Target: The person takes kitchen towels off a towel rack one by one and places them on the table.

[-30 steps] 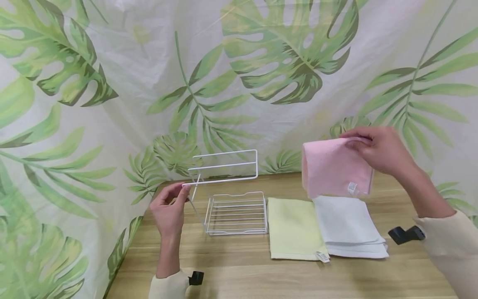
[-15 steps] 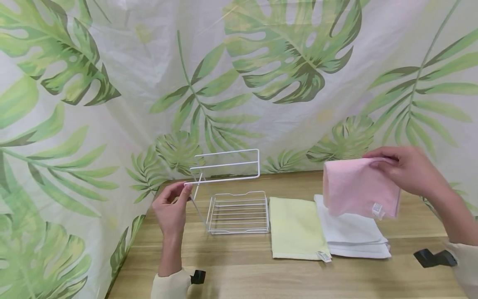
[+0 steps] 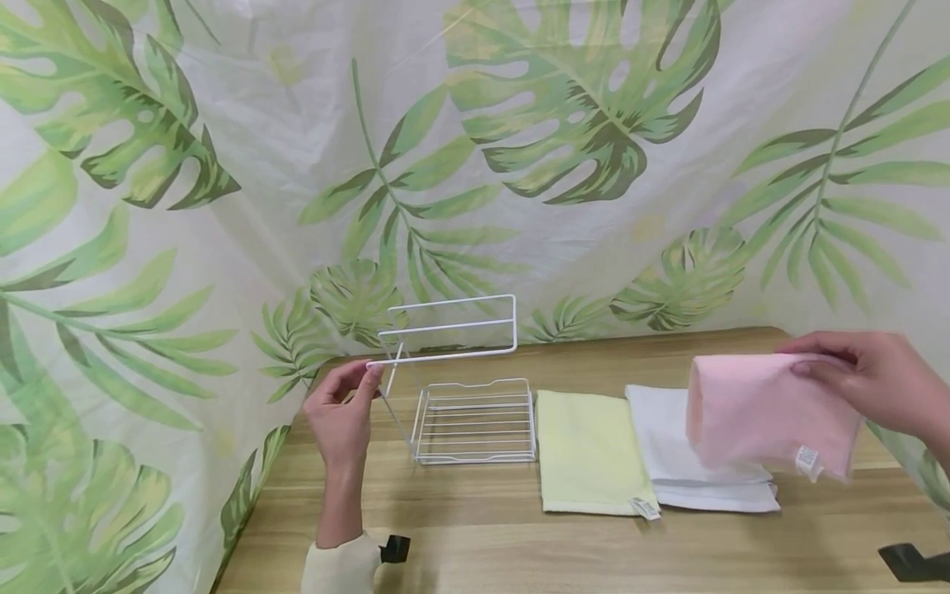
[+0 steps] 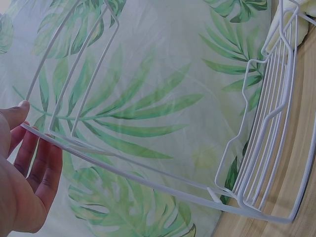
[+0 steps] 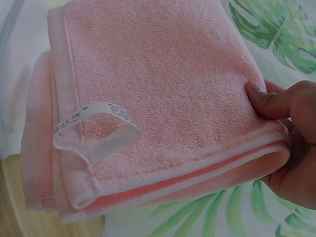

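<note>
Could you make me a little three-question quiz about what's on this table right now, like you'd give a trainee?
1. True or false: the right hand pinches a folded pink towel held above the table.
2. Which towel lies right beside the wire rack? A) white towel B) yellow towel C) pink towel
3. Fill in: the left hand holds the rack's upper ____ frame.

Key
1. True; its grip is thumb on top, the towel clear of the wood.
2. B
3. wire

Right hand (image 3: 879, 388) carried pink towel (image 3: 768, 412) rightward and lower, now past white towel (image 3: 686, 441).
</note>
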`<act>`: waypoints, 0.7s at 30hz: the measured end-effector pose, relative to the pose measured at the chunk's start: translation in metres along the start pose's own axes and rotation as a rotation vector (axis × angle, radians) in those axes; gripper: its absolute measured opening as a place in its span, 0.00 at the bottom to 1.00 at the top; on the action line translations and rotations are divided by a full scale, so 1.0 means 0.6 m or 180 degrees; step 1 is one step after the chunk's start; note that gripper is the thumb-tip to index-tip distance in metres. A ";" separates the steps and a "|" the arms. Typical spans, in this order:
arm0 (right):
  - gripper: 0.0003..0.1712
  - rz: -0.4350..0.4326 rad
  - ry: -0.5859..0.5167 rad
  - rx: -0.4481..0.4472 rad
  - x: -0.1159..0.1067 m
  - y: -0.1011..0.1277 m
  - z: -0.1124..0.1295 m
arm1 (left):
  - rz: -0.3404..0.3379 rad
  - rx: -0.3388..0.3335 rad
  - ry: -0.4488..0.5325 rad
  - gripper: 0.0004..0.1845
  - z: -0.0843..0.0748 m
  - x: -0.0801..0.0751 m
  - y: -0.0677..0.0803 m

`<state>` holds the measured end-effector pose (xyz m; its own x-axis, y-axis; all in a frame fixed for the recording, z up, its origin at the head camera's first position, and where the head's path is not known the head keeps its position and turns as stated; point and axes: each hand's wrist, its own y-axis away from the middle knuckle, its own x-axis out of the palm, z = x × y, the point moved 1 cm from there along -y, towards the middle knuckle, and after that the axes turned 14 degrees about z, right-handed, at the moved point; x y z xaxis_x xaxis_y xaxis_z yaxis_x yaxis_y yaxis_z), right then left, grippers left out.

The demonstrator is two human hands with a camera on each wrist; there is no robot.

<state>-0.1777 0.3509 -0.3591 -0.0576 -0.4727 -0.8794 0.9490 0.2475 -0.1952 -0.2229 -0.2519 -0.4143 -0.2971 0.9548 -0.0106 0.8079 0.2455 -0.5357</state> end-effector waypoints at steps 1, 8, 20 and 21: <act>0.09 -0.0010 -0.0012 0.0019 0.003 0.006 -0.007 | 0.0000 -0.0009 0.0005 0.12 0.000 0.000 0.000; 0.10 -0.0080 -0.0177 0.0010 0.016 0.046 -0.048 | -0.0006 -0.0044 -0.0001 0.12 0.002 0.001 0.001; 0.29 -0.0097 -0.1066 -0.0426 0.026 0.087 -0.114 | 0.0000 -0.0034 -0.0010 0.12 0.002 0.000 0.002; 0.29 -0.0069 -0.1070 -0.0395 0.025 0.090 -0.121 | -0.0002 -0.0033 -0.0003 0.12 0.002 0.000 0.002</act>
<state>-0.1496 0.4184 -0.4145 0.0476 -0.7257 -0.6864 0.9027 0.3254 -0.2815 -0.2227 -0.2520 -0.4160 -0.2981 0.9545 -0.0109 0.8129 0.2479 -0.5271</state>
